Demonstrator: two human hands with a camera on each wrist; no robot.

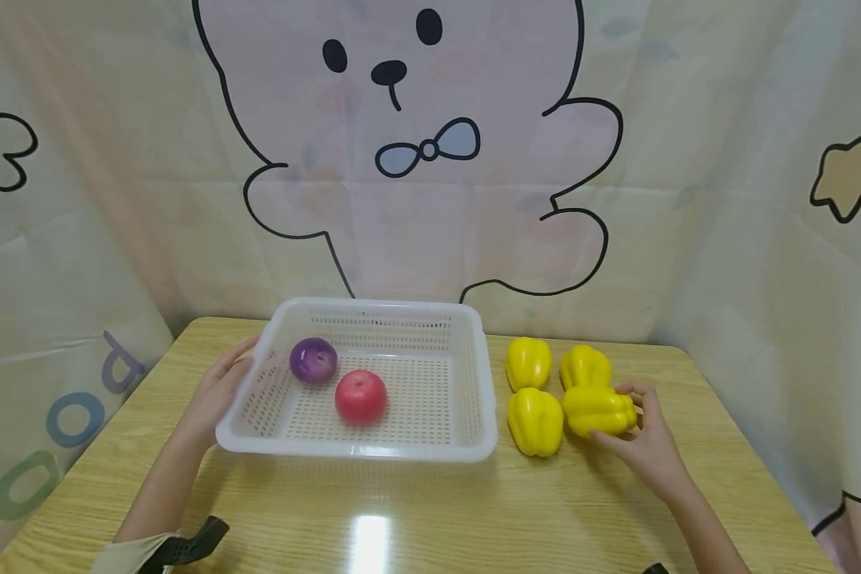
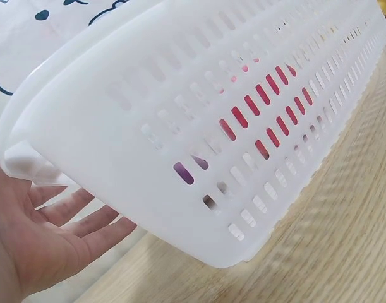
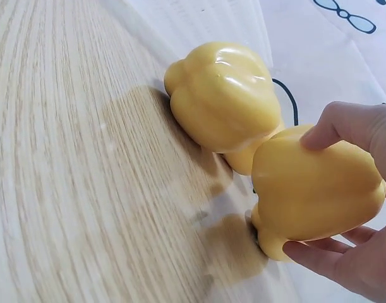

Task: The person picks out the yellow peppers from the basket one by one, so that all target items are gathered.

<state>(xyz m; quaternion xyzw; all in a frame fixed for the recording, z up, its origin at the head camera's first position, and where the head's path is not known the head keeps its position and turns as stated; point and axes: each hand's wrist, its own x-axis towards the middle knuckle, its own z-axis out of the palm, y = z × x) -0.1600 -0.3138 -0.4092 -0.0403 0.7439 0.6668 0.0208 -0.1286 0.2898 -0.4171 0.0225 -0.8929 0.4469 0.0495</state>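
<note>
A white plastic basket [image 1: 380, 452] with slotted walls sits on the table, holding a purple round fruit or vegetable [image 1: 313, 360] and a red apple [image 1: 361, 398]. At the basket's left end is my left hand [image 1: 215, 391]; its fingers [image 2: 79, 205] lie fairly straight against the end wall, below the rim. My right hand [image 1: 649, 442] pinches a yellow bell pepper [image 3: 316, 189], thumb on one side and fingers on the other. This pepper lies on its side and overlaps another yellow bell pepper [image 1: 585, 365] behind it in the head view.
Two more yellow bell peppers, one at the back [image 1: 528, 363] and one in front [image 1: 536, 422], stand between the basket and my right hand. A printed curtain [image 1: 416, 239] hangs right behind the wooden table [image 1: 430, 518] and along both sides.
</note>
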